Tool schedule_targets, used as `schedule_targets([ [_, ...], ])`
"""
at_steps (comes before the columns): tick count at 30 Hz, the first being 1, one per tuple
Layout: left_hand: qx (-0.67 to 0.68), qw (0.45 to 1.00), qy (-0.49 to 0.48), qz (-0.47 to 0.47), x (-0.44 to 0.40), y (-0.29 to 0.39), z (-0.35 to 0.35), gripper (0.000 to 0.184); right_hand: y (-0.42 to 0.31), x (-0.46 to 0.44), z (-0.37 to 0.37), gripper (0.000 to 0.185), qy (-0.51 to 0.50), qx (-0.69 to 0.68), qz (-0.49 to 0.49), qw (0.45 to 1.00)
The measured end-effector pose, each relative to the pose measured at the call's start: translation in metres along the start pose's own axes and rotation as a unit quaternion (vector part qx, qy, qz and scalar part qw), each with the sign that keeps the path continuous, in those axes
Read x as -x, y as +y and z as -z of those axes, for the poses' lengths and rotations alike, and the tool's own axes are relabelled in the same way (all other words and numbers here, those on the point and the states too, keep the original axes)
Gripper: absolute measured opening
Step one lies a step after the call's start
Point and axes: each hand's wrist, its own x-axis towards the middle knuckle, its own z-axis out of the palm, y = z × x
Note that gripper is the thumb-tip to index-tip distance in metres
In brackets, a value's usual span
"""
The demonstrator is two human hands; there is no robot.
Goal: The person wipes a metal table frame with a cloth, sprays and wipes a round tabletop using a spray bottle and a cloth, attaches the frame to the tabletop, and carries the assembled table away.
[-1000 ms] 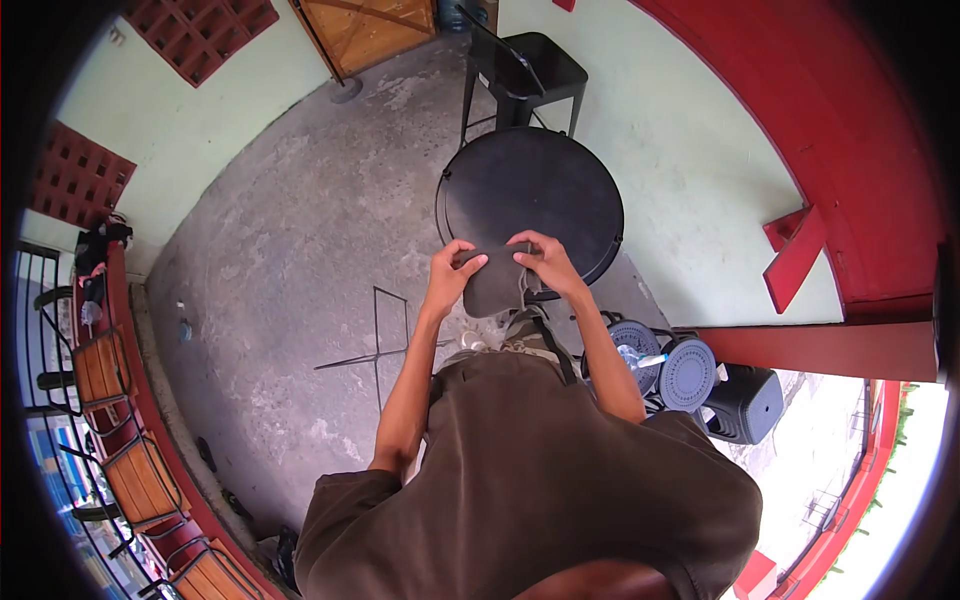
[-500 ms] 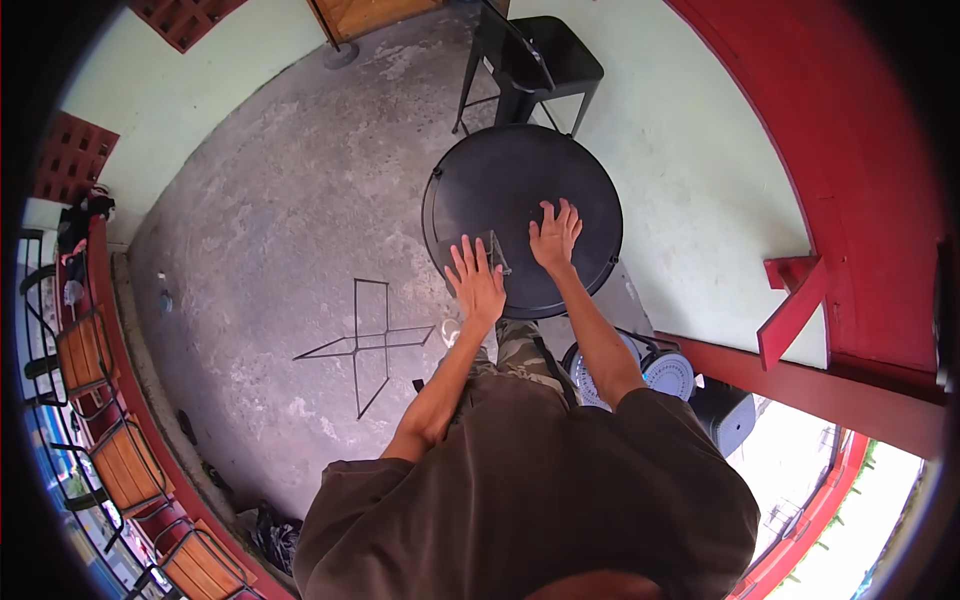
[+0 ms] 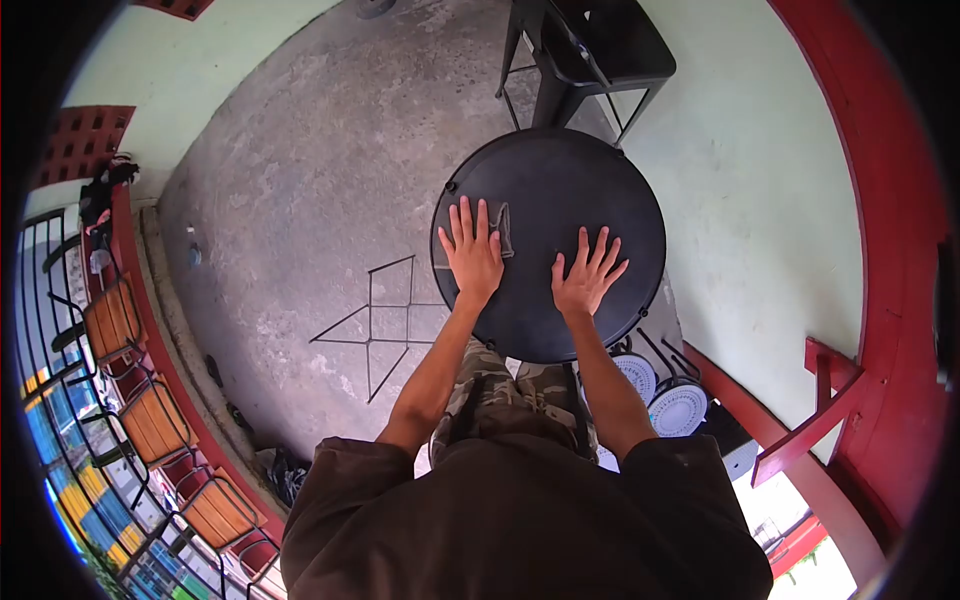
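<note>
A round black tabletop [image 3: 545, 300] with small dark knobs around its rim lies in front of my body. My left hand [image 3: 472, 258] is at its left side, palm down with fingers spread, next to a greyish angular mark or patch [image 3: 504, 232] on the surface. My right hand [image 3: 588, 275] is palm down on the right half, its fingers spread too. Neither hand grips anything. What supports the black top is hidden beneath it.
A black metal chair [image 3: 605, 45] stands behind the top by the pale wall. A thin black metal frame [image 3: 390, 322] is on the concrete floor at left. Round light-grey seats [image 3: 677, 410] sit at lower right. Wooden chairs [image 3: 160, 424] stand beyond the red ledge.
My right hand has come down toward me on the black top, while my left hand has moved slightly farther up it. The camera view has shifted, so the top looks larger.
</note>
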Motion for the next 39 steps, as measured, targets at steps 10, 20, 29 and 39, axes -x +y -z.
schedule_targets([
  [10, 0.036, 0.965, -0.021, -0.259, -0.139, 0.025, -0.037, 0.055, 0.0, -0.003, -0.001, 0.066, -0.032, 0.012, -0.014, 0.999],
  [20, 0.05, 0.96, -0.018, -0.274, -0.096, -0.007, -0.023, 0.056, 0.001, 0.001, -0.006, 0.064, 0.02, 0.0, -0.016, 1.0],
  [29, 0.035, 0.984, -0.065, -0.163, 0.068, -0.034, 0.016, 0.058, 0.004, 0.007, -0.016, 0.059, 0.062, -0.01, -0.016, 0.998],
  [39, 0.056, 0.983, -0.109, -0.137, 0.152, -0.016, 0.024, 0.062, 0.007, 0.007, -0.016, 0.057, 0.067, -0.009, -0.009, 0.998],
])
